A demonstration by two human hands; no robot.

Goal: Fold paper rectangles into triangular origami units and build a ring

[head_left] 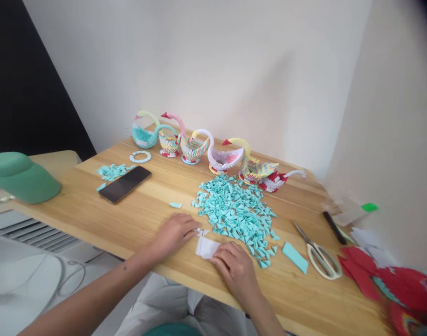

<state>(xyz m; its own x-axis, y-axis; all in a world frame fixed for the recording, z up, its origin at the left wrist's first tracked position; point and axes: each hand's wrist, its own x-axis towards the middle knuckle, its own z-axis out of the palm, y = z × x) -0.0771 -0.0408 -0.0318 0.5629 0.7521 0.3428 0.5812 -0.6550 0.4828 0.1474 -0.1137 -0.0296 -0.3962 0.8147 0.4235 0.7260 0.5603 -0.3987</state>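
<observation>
My left hand (178, 233) rests on the wooden table, its fingers drawn together with the tips at some small white folded paper triangles (202, 232). Whether one is pinched is hard to see. Just to the right, my right hand (234, 268) has its curled fingers on the edge of a white paper slip (205, 247) lying on the tabletop. Beyond both hands spreads a big heap of turquoise folded paper triangles (236, 210). A single turquoise piece (175, 205) lies above my left hand.
Several folded-paper swans (223, 158) line the back. At left are a black phone (126, 184), a paper ring (140, 156), a small turquoise pile (113, 171) and a green rounded object (24, 179). Scissors (320, 256), turquoise slips (295, 257) and red paper (360, 268) lie right.
</observation>
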